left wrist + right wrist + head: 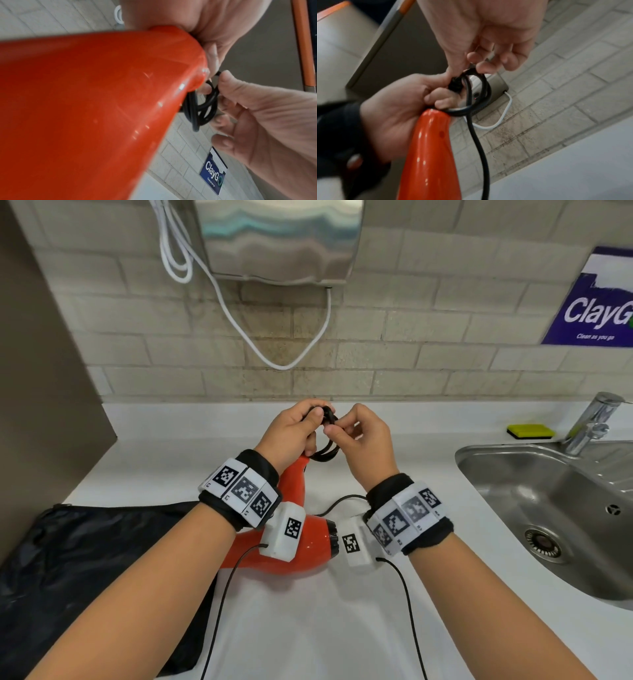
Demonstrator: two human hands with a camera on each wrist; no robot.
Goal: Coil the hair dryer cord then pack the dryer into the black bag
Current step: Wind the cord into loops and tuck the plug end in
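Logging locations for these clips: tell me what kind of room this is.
Probably a shared pantry or washroom: a steel sink with a tap, a wall-mounted hand dryer and a "Clean as you go" sign.

Both hands pinch cord [204, 108] beside orange dryer [96, 102].

One orange hair dryer [301, 546]; one black cord [329, 451], coiled in several loops, exact loop count unclear. One black bag [96, 570]. Two hands: left hand [291, 429], right hand [366, 436]. One sink [507, 474], one tap [592, 422], one yellow sponge [530, 431], one wall dryer [277, 237], one blue sign [596, 302].
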